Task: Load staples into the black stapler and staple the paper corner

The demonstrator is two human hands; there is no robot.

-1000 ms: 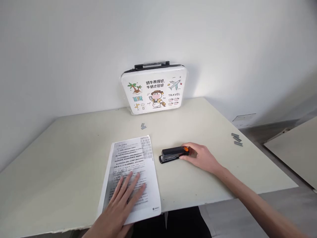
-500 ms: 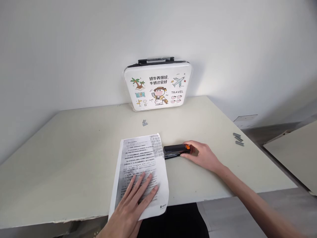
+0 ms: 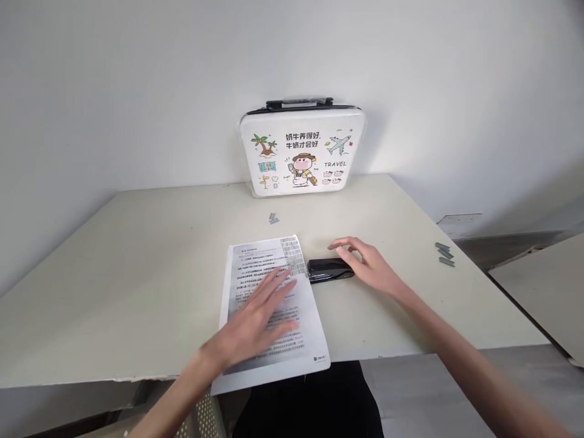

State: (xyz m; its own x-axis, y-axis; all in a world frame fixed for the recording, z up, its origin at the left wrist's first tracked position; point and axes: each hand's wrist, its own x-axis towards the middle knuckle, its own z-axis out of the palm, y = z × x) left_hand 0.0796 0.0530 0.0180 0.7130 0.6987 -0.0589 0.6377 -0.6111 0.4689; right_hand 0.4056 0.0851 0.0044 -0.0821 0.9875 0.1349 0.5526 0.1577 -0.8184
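Printed sheets of paper (image 3: 312, 325) lie at the table's front, their near end overhanging the edge. Over the middle of them is my left hand (image 3: 253, 322), its fingers stretched out and apart, slightly blurred; whether it touches the paper is hard to see. A black stapler (image 3: 326, 271) rests against the right side of the sheets, its front end at their edge by the printed stripes. My right hand (image 3: 367, 267) is at the stapler's rear, fingers loosely curved and apart above it, thumb close to its top. The hand hides the rear end.
A white cartoon-printed case (image 3: 303, 152) with a black handle stands at the back against the wall. Several staple strips (image 3: 444, 254) lie near the table's right edge, and a few more strips (image 3: 274, 218) lie in front of the case.
My left hand has lifted and slid up the sheets. My right hand has loosened from the stapler's rear, its fingers now raised above it. The view has shifted slightly.
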